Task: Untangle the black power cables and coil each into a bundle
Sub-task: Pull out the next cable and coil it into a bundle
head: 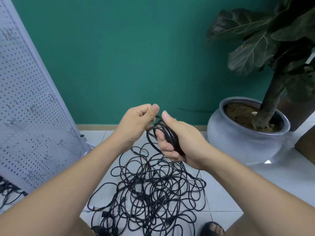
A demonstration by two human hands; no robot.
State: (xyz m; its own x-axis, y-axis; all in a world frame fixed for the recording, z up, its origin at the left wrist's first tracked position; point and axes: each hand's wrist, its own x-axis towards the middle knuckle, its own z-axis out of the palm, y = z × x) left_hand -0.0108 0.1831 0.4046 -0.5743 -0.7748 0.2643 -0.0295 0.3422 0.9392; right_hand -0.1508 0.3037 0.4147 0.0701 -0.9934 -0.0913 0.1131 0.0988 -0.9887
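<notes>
A big tangle of black power cables (150, 191) lies on the white tiled floor below my hands. My right hand (177, 142) grips a coiled bundle of black cable (167, 135), fingers wrapped round its loops and thumb pointing up. My left hand (136, 123) is just left of it, fingers curled, pinching a strand of the same cable (157, 117) near the top of the coil. One loop of the bundle (150, 142) hangs free between the two hands, above the pile.
A grey perforated metal panel (30, 106) leans at the left, more black cable (8, 189) beneath it. A large grey pot (242, 140) with a leafy plant stands at the right against the green wall. A sandalled foot (213, 229) shows at the bottom.
</notes>
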